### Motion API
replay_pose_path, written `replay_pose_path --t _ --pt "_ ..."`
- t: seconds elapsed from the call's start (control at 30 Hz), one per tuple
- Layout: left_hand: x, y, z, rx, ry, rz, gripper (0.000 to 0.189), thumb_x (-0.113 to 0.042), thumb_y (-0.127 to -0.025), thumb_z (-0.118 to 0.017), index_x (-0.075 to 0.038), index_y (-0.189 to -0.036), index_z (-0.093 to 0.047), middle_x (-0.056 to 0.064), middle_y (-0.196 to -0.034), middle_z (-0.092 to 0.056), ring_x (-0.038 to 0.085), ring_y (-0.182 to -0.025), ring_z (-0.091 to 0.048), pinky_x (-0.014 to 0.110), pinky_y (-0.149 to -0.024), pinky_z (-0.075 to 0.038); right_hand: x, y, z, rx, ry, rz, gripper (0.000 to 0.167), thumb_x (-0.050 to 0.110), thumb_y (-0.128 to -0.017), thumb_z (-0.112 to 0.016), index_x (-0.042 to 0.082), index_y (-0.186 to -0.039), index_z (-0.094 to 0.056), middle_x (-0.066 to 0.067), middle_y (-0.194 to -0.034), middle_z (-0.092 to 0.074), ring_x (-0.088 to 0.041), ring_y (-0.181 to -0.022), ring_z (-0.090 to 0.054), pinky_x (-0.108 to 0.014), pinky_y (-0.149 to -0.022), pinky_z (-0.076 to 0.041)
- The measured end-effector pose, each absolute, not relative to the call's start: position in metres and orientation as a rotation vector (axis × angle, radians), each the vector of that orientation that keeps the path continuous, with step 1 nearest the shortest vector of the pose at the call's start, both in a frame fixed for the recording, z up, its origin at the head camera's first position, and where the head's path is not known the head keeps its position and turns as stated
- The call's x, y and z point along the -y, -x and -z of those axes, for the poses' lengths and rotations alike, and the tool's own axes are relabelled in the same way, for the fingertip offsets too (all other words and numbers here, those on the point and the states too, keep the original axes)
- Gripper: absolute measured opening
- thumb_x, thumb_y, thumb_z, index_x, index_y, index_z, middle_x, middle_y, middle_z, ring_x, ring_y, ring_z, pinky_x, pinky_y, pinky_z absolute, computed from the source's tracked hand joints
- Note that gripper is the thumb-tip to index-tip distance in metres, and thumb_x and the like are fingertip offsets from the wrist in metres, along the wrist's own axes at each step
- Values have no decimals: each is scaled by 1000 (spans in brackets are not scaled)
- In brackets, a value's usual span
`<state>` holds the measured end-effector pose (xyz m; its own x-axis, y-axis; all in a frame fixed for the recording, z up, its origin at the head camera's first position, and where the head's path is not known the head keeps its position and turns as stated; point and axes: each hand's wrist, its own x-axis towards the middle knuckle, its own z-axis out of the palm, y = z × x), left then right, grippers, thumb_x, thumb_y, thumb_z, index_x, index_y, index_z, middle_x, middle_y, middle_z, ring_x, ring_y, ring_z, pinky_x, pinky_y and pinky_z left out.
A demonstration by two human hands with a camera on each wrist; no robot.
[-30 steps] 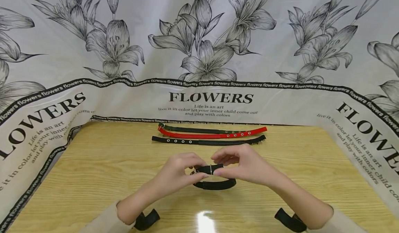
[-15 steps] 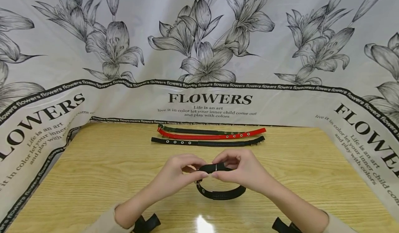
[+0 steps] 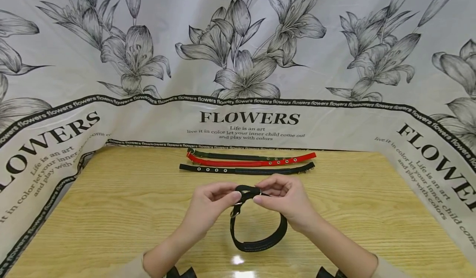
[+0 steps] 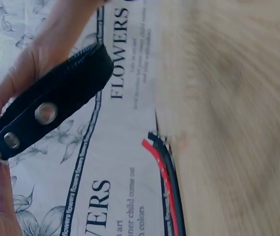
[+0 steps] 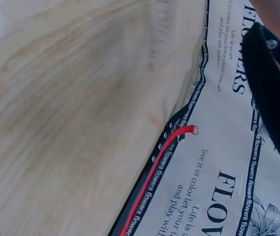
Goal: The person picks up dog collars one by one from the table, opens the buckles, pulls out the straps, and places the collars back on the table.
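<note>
A black collar [image 3: 256, 246] with metal eyelets is bent into a closed ring between my hands in the head view. My left hand [image 3: 211, 205] pinches the top left of the strap between thumb and fingers, just above a metal ring [image 3: 234, 215] at the buckle end. My right hand [image 3: 291, 199] pinches the top right, beside a small metal keeper [image 3: 260, 191]. Between the fingertips the strap bulges into a small loop [image 3: 248, 189]. Eyelets show on the collar [image 4: 31, 120] in the left wrist view. The right wrist view catches its plain wide band [image 5: 270, 93].
Toward the back of the wooden table [image 3: 130, 203] lie a green collar [image 3: 238, 157], a red collar [image 3: 230, 162] and another black collar [image 3: 260, 171], side by side. A flower-printed cloth [image 3: 163, 123] hangs behind. Dark objects [image 3: 184, 273] show at the near edge.
The collar's ring has tipped up and now hangs below the hands, looking rounder and larger. The strap between the fingertips has bulged into a small loop. Both hands keep their grip.
</note>
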<state>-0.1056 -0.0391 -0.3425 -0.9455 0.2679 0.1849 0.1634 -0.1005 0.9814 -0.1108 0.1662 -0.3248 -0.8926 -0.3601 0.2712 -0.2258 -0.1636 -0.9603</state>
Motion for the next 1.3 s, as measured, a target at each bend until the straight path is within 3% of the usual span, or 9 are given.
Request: replay_pose_path --t 0.1,0.2,0.33,0.43,0.63,0.83,1.0,1.3 --pt "37 105 345 -2027 -455 -2309 28 -12 -84 -69 8 -103 -65 18 -93 -67 16 -83 -65 30 -78 -54 -165 113 329 -1963 694 2246 25 -8 -75 -70 12 -89 -70 0 -86 -69 -9 -78 -66 -23 -67 -55" --pt "37 106 347 -2175 -552 -2256 25 -14 -83 -72 2 -101 -68 12 -90 -68 15 -81 -66 29 -74 -55 -169 115 330 -2031 652 2136 20 -4 -77 -71 3 -95 -68 -1 -92 -68 -11 -83 -65 -25 -71 -55" --pt "39 109 351 -2443 -795 -2130 21 -19 -81 -73 -7 -99 -71 0 -85 -68 13 -76 -64 28 -68 -55 -179 120 322 -2075 633 1982 32 2 -81 -68 -13 -109 -59 -5 -100 -68 -14 -91 -65 -28 -79 -53" --pt "39 113 353 -2586 -928 -2090 18 -17 -80 -74 -10 -97 -72 -3 -83 -67 11 -75 -61 27 -67 -53 -184 125 312 -2081 598 1955 38 5 -85 -66 -17 -112 -54 -7 -97 -69 -16 -89 -66 -31 -80 -54" --pt "36 119 355 -2752 -1204 -1995 17 -9 -78 -75 -8 -94 -71 -1 -87 -68 10 -75 -60 23 -64 -52 -174 130 306 -1964 437 1949 24 8 -85 -67 -9 -101 -60 -7 -85 -69 -18 -79 -67 -34 -76 -55" --pt "35 121 358 -2789 -1331 -1956 20 -7 -77 -76 -6 -96 -70 3 -89 -67 12 -77 -60 21 -63 -51 -160 130 308 -1796 334 2073 4 1 -85 -65 1 -87 -61 -7 -77 -68 -14 -71 -67 -27 -70 -55" --pt "39 120 358 -2888 -1350 -1896 34 -10 -74 -79 -5 -105 -67 5 -100 -64 15 -84 -59 26 -68 -51 -160 130 305 -1770 311 2134 5 -3 -86 -61 1 -88 -59 -6 -77 -68 -14 -71 -68 -24 -68 -55" --pt "40 116 355 -2915 -1322 -1782 29 -5 -71 -80 -3 -98 -69 2 -93 -68 7 -81 -62 19 -72 -52 -162 124 301 -1691 335 2184 8 2 -84 -67 0 -86 -59 -8 -79 -68 -16 -72 -68 -24 -68 -55"
